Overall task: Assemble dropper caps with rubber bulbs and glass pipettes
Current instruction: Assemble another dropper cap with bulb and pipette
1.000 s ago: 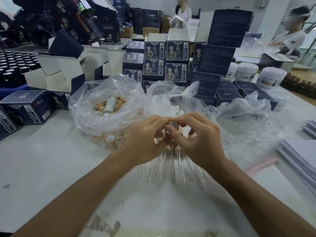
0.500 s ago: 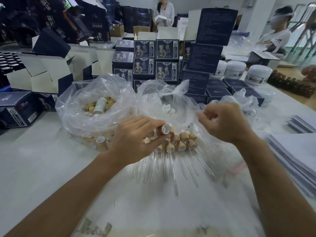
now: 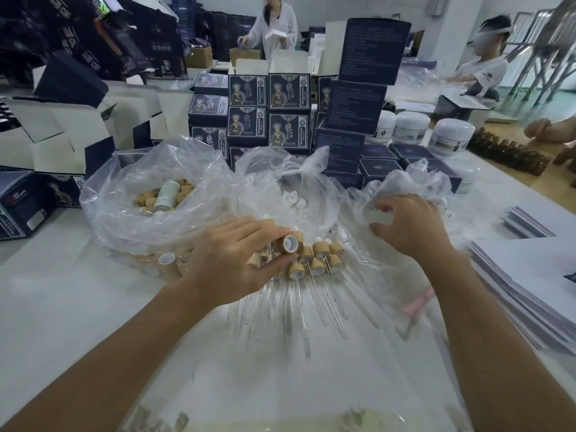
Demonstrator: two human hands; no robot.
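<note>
My left hand (image 3: 237,260) pinches one bamboo cap (image 3: 291,243), open end facing me, ready for a pipette, just above the finished droppers (image 3: 314,263) on the desk (image 3: 62,300). Right hand (image 3: 411,226), fingers curled, digs in the plastic bag (image 3: 402,188), prob. for the next part; can't tell if it's got anything.

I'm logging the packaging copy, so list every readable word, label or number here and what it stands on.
No text here can be read with confidence.
Portrait boxes: vertical characters, blurred.
Tall dark box: fine print, too small.
White jars: labels too small.
Dark cartons: large pale characters, blurred.
Left box: sticker print too small.
</note>
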